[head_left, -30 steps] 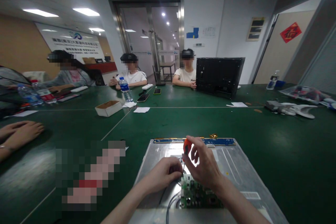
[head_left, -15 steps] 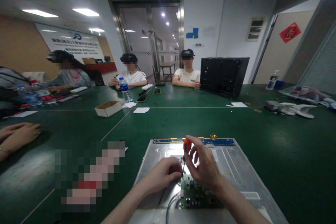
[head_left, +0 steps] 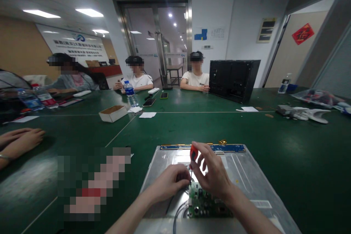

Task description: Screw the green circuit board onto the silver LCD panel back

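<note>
A screwdriver (head_left: 193,153) with a red and black handle stands nearly upright in my right hand (head_left: 215,172), whose fingers grip the handle. Its thin shaft runs down to the upper left corner of a green circuit board (head_left: 205,203). Close beside the tip, my left hand (head_left: 174,181) is closed, thumb and fingers pinched together; whatever they hold is hidden. Under both hands lies a silver metal panel (head_left: 238,175), with a narrow blue circuit strip (head_left: 230,148) along its far edge. Dark cables (head_left: 177,215) curve out to the left of the green board.
The panel rests on a green table (head_left: 170,126). Left are a pixelated patch (head_left: 98,184) and another person's hands (head_left: 23,140). Further off are a small open box (head_left: 113,113), a water bottle (head_left: 131,93), phones and a black casing (head_left: 233,80). Several people sit around.
The screwdriver handle and my right fingertips have shifted very slightly left. My left hand stays at the same spot by the tip.
</note>
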The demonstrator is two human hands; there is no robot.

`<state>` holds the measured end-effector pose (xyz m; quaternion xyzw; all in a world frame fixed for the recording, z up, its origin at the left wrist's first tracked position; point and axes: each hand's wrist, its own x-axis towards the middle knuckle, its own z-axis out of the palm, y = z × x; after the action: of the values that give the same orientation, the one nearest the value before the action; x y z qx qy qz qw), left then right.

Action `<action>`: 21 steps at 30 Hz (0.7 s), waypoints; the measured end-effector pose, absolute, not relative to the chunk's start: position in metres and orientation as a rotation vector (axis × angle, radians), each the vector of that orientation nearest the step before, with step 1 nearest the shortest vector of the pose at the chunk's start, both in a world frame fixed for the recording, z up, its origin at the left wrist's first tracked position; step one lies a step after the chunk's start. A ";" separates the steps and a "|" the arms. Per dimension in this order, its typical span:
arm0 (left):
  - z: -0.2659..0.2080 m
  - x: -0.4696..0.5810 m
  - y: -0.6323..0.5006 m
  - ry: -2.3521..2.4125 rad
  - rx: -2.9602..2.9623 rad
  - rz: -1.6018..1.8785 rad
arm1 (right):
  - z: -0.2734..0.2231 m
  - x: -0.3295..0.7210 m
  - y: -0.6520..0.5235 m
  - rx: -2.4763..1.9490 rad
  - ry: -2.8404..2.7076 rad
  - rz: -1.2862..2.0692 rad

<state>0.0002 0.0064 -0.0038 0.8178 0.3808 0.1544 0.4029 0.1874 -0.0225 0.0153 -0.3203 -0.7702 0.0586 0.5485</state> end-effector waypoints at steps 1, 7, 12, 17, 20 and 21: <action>-0.003 0.000 0.007 0.964 2.069 0.385 | 0.015 0.187 -0.023 -0.750 -1.823 0.145; -0.004 0.000 0.008 0.977 2.068 0.348 | 0.012 0.185 -0.021 -0.770 -1.791 0.095; -0.006 0.000 0.007 0.958 2.056 0.387 | 0.013 0.186 -0.020 -0.776 -1.785 0.045; -0.006 0.000 0.006 0.953 2.044 0.390 | 0.013 0.187 -0.020 -0.781 -1.817 0.068; -0.006 0.000 0.007 0.945 2.052 0.382 | 0.013 0.187 -0.022 -0.763 -1.855 0.107; -0.007 0.000 0.007 0.942 2.055 0.381 | 0.014 0.187 -0.022 -0.752 -1.860 0.114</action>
<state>0.0001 0.0073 -0.0065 0.8167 0.3746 0.1516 0.4120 0.1872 -0.0218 0.0136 -0.3159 -0.7812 0.0478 0.5364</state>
